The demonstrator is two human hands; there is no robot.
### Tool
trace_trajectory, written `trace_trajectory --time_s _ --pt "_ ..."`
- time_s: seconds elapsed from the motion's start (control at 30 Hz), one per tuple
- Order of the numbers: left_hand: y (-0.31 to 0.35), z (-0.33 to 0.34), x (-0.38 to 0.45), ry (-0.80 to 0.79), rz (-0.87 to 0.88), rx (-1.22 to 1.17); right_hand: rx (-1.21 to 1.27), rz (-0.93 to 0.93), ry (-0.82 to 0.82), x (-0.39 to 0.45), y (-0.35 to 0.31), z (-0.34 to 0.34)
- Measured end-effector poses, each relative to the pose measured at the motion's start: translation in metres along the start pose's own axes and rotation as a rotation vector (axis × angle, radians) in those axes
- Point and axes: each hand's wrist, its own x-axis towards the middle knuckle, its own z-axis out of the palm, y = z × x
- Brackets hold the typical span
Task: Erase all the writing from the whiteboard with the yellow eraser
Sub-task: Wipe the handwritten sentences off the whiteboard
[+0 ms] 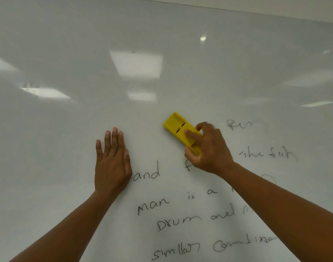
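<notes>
While flat on whiteboard point(67, 53), left hand point(112, 163).

whiteboard point(67, 53) — glossy white | black writing point(154, 204) lower right | yellow eraser point(176, 123) flat on it

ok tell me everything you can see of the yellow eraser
The yellow eraser is a flat rectangular block, plastic by its look, with two dark slots across its back. It lies tilted against the whiteboard, upper end pointing up-left, above the word "and". The right hand grips its lower end, fingers curled round it.
</notes>
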Motion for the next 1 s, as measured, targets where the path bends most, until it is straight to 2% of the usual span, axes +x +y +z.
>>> trace_trajectory --time_s 0.1,0.17,0.23,0.33,0.4,0.47,0.6,0.7,0.77,0.9,0.93,1.0 --pt "0.004 -0.001 0.007 -0.001 0.035 -0.01 -0.037 -0.351 -0.179 -0.012 -0.002 0.002" --pt "0.004 -0.001 0.01 -0.005 0.049 -0.02 -0.067 -0.386 -0.203 -0.014 0.0 0.002" --pt "0.0 0.0 0.009 -0.005 0.062 -0.033 -0.059 -0.248 -0.137 -0.012 0.0 0.002" --pt "-0.006 0.001 0.002 -0.003 0.082 -0.025 0.0 0.077 0.002 -0.004 -0.004 0.002" --pt "-0.01 0.001 -0.005 0.001 0.083 -0.018 0.016 0.126 0.02 -0.003 -0.01 0.005" --pt "-0.014 0.002 -0.014 0.002 0.076 -0.018 0.034 -0.012 -0.01 -0.008 -0.017 0.009" --pt "-0.019 0.003 -0.033 0.005 0.063 -0.02 0.029 -0.498 -0.231 -0.025 -0.029 0.016" --pt "-0.02 0.003 -0.044 -0.001 0.054 -0.012 0.016 -0.65 -0.294 -0.028 -0.034 0.018" --pt "-0.021 0.004 -0.049 -0.011 0.051 -0.009 -0.003 -0.567 -0.241 -0.023 -0.034 0.017" --pt "-0.02 0.006 -0.055 -0.01 0.027 -0.016 -0.001 -0.152 -0.101 -0.009 -0.033 0.015" --pt "-0.019 0.006 -0.056 -0.008 0.016 -0.021 0.006 -0.126 -0.087 -0.008 -0.035 0.015" --pt "-0.018 0.006 -0.058 -0.006 0.003 -0.03 -0.001 -0.265 -0.126 -0.012 -0.037 0.017"
